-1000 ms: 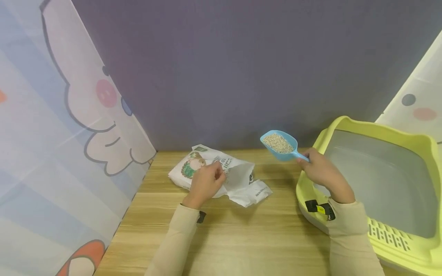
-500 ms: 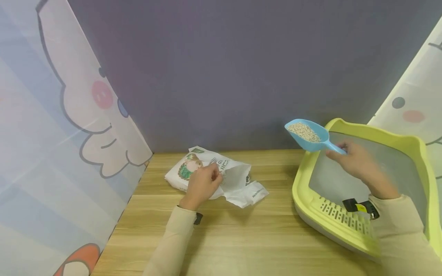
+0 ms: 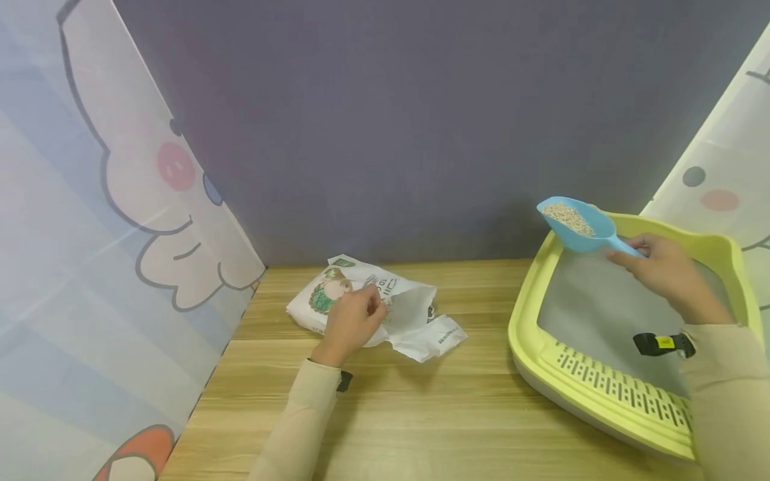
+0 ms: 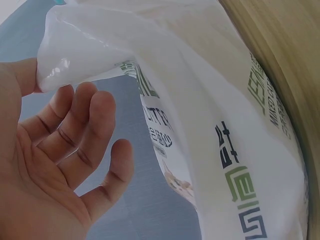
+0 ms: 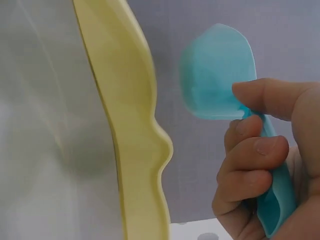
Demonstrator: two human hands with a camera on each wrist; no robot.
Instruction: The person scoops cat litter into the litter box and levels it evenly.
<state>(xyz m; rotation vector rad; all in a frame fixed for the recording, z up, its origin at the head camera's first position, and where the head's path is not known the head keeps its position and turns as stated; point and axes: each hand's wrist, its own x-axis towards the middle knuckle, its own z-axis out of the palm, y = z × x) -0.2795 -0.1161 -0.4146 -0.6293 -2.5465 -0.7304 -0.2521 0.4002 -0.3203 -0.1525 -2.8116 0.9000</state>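
My right hand [image 3: 664,270] grips the handle of a light blue scoop [image 3: 586,240]. Pale litter pellets [image 3: 568,218] lie in its bowl, which is above the far left rim of a litter box [image 3: 529,314] with a yellow rim and grey basin. In the right wrist view, fingers curl round the scoop's handle [image 5: 280,190], and the bowl's contents are hidden. On the left, a white cat litter bag [image 3: 415,314] lies on its side, its torn mouth facing right. My left hand [image 3: 355,317] pinches the bag's edge [image 4: 55,75] between thumb and fingers.
A wooden tabletop [image 3: 433,414] carries the bag and the litter box. A dark grey wall panel [image 3: 385,133] rises behind. Printed cartoon curtains hang at the left [image 3: 78,267] and right [image 3: 722,174].
My right hand has carried the filled scoop rightward, from left of the litter box to above its far left rim. The left hand stays at the bag; the view has shifted slightly right.
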